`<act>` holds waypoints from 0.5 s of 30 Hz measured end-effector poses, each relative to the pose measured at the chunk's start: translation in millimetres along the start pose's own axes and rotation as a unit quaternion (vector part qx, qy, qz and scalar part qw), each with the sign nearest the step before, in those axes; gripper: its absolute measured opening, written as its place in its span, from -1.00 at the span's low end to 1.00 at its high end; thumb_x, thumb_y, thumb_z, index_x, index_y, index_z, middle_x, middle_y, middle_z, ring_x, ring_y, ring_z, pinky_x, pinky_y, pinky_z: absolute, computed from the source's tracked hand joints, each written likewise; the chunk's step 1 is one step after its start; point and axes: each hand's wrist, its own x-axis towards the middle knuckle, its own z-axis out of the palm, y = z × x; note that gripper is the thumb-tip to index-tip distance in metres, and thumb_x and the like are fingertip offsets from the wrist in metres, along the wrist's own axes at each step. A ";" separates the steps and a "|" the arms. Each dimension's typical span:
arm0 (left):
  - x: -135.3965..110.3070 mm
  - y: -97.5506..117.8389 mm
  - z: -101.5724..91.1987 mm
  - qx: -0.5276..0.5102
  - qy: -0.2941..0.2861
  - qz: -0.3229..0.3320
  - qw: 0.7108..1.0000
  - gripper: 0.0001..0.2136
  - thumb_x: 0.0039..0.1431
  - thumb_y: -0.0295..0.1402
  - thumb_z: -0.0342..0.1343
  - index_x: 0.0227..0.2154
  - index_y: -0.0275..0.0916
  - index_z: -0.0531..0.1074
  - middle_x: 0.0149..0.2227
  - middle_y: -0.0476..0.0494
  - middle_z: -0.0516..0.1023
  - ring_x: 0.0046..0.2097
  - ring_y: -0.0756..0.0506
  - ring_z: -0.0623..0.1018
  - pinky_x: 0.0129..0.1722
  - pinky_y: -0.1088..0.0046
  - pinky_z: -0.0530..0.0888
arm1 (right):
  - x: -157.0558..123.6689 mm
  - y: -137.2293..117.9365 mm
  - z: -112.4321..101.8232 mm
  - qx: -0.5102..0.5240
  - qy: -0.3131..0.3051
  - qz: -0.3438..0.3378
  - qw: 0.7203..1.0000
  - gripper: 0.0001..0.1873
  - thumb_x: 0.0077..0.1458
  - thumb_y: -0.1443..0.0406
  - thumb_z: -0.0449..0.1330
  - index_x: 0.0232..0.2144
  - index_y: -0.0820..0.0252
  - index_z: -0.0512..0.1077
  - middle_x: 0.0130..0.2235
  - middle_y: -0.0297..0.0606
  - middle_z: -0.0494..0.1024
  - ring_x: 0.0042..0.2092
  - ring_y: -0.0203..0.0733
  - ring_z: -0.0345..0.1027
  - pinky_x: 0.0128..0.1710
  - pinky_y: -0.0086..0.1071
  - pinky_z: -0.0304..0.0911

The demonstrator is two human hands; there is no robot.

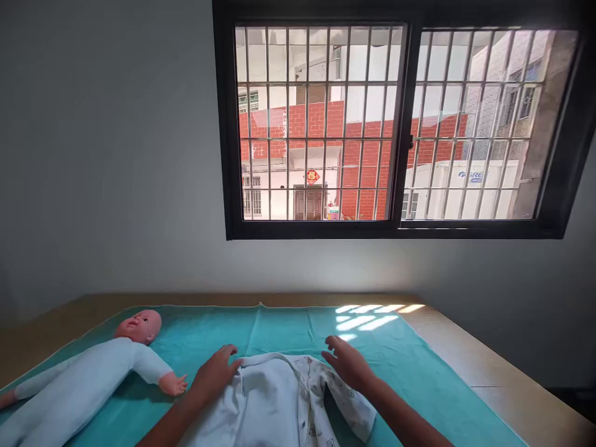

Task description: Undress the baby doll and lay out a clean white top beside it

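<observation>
A white baby garment point(270, 397) lies spread on a teal cloth, with a small print on its right-hand panel and sleeve point(347, 397). My left hand point(216, 375) is at the garment's upper left edge, fingers bent and apart, the thumb tip at the fabric. Over the right shoulder of the garment, my right hand point(349, 363) has its fingers parted and curled a little, with nothing in them. A baby doll point(88, 379) in a pale suit lies on its back to the left, its head toward the wall and one hand close to my left forearm.
The teal cloth point(209, 329) covers much of a wooden table point(475, 372), whose bare wood shows along the sides and back. Patches of sunlight fall on the cloth's far right. Behind stands a grey wall point(116, 155) with a barred, black-framed window point(405, 124).
</observation>
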 end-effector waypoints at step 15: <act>-109.9 -26.1 5.2 0.070 0.009 -0.093 0.993 -0.77 0.20 -0.29 -0.13 -0.18 -0.22 0.35 -0.11 -0.23 0.56 -0.09 -0.22 0.54 -0.22 0.35 0.36 | -54.0 62.9 34.3 0.160 0.111 0.092 0.976 -0.66 0.09 -0.02 0.00 -0.50 0.08 0.28 -0.47 -0.26 0.48 -0.39 -0.06 0.34 -0.36 -0.25 0.15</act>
